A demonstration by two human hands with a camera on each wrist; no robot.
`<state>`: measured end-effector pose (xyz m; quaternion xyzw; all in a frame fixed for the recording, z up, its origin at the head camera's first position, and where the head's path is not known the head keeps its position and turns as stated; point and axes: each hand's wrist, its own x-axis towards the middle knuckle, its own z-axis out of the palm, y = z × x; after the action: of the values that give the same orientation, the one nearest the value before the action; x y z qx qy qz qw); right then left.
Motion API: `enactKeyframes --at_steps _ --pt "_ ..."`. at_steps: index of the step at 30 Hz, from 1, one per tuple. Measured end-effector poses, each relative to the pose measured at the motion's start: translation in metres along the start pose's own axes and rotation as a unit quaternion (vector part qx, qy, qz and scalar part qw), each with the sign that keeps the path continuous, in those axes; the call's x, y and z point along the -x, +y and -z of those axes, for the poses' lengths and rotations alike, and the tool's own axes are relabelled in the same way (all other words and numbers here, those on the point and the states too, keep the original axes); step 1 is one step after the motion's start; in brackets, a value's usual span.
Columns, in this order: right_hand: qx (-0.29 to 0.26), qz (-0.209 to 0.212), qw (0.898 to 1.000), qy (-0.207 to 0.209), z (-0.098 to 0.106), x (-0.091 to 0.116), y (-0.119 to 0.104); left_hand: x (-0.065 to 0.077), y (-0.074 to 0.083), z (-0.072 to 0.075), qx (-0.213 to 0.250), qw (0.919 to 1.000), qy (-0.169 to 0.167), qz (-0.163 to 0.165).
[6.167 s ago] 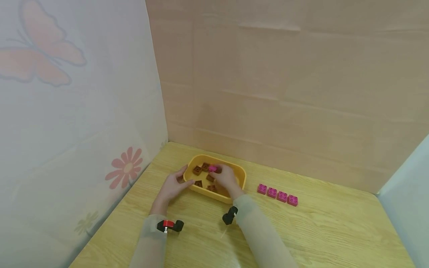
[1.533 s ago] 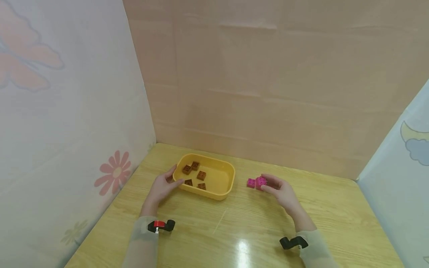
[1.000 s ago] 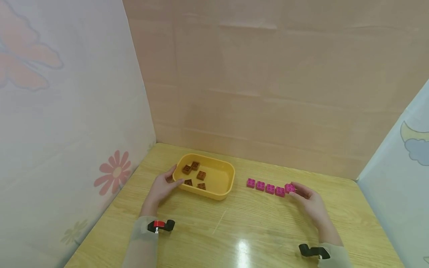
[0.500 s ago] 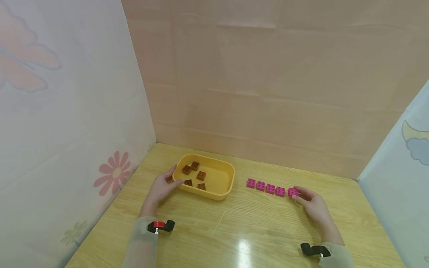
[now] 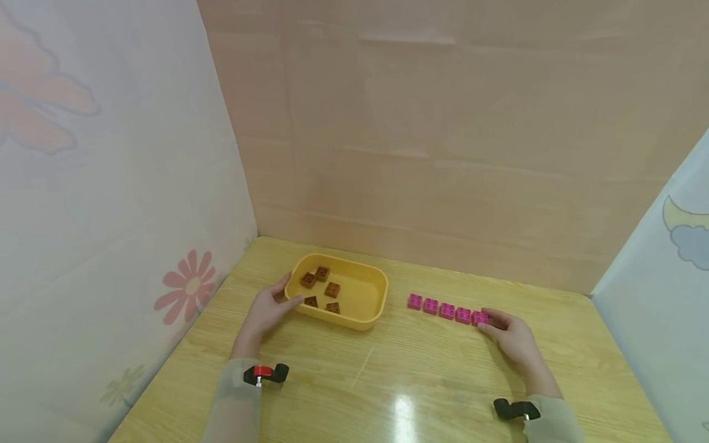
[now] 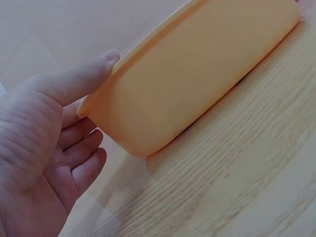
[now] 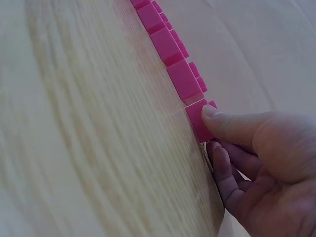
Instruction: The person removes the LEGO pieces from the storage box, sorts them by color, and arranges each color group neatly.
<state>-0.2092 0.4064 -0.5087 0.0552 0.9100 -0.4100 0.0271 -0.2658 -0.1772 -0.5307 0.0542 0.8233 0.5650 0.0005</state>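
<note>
My right hand (image 5: 514,337) pinches a pink toy brick (image 5: 479,317) between thumb and fingers, at the right end of a row. The other pink bricks (image 5: 447,311) stand in line to its left, studs up. In the right wrist view the pinched brick (image 7: 198,120) sits close against its neighbour, and my thumb (image 7: 212,111) lies on its side. My left hand (image 5: 268,312) holds the left end of a yellow tray (image 5: 383,301), thumb over the rim (image 6: 114,66) and fingers outside the wall. Several brown bricks (image 5: 332,290) lie loose in the tray.
The wooden table (image 5: 343,394) meets a tan wall covering (image 5: 421,154) behind the tray and the row. A pale sheet with a flower print (image 5: 192,285) bounds the left side, another sheet (image 5: 664,277) the right.
From the tray, my right hand has carried a pink brick to the row's right end, set it down and slid it left against its neighbour. My left hand has stayed on the tray.
</note>
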Motion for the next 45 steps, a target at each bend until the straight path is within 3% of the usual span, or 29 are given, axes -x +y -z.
enactKeyframes --at_steps 11,18,29,31,38,42,45 --pt "0.002 -0.017 1.0 0.0 -0.001 -0.001 0.002 0.0 -0.003 0.0 0.002 0.9998 0.001 -0.018" --pt "-0.012 0.0 1.0 0.012 0.002 -0.003 0.005 -0.002 -0.002 -0.001 0.006 0.9998 0.003 -0.018" --pt "-0.133 -0.011 0.991 -0.001 0.008 0.005 0.007 -0.001 -0.002 -0.001 0.012 0.9997 -0.002 -0.019" --pt "-0.135 -0.014 0.991 0.003 0.01 0.006 0.005 -0.001 -0.001 -0.001 0.011 0.9998 -0.001 -0.017" --pt "-0.111 0.013 0.992 0.06 0.013 0.007 -0.023 0.0 0.0 -0.001 0.007 1.0 0.001 -0.006" --pt "-0.16 0.039 0.983 0.079 0.005 0.002 -0.049 0.0 0.0 -0.001 0.007 0.9999 0.001 -0.009" --pt "-0.21 0.056 0.974 0.068 -0.009 -0.003 -0.073 0.0 -0.001 -0.002 0.011 0.9999 0.001 -0.014"
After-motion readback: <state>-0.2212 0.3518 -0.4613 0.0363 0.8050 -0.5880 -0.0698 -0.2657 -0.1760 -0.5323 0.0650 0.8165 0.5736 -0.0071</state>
